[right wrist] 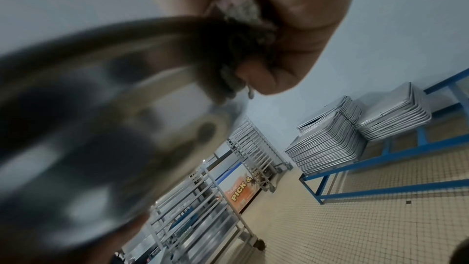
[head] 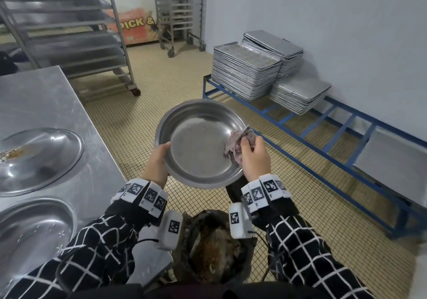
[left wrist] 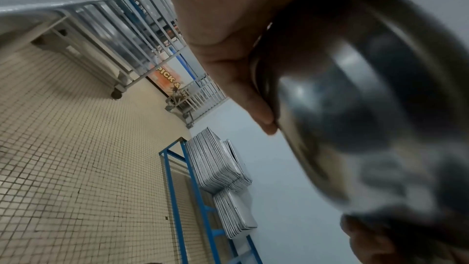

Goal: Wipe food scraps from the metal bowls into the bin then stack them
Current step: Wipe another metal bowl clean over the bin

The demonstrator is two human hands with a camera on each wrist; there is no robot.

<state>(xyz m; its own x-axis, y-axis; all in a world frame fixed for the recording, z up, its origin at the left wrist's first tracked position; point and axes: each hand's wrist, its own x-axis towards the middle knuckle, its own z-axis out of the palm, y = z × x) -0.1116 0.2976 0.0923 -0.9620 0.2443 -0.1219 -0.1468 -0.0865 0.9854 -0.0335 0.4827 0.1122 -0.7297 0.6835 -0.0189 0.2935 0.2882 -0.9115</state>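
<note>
Metal bowl (head: 198,144) hangs tilted above the bin (head: 215,248), gripped at its left rim by the left hand (head: 157,160). Right hand (head: 253,157) pinches a crumpled cloth (head: 240,141) against the bowl's right inner wall, which looks wiped clean. Two more bowls (head: 39,157) sit on the table (head: 34,95) at left.

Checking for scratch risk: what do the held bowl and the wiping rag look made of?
The bowl looks like stainless steel, a dull brushed finish with soft reflections and faint smears. The rag in the right hand looks like soft crumpled cloth or paper, pinkish-grey and soiled; which one is unclear.
</note>
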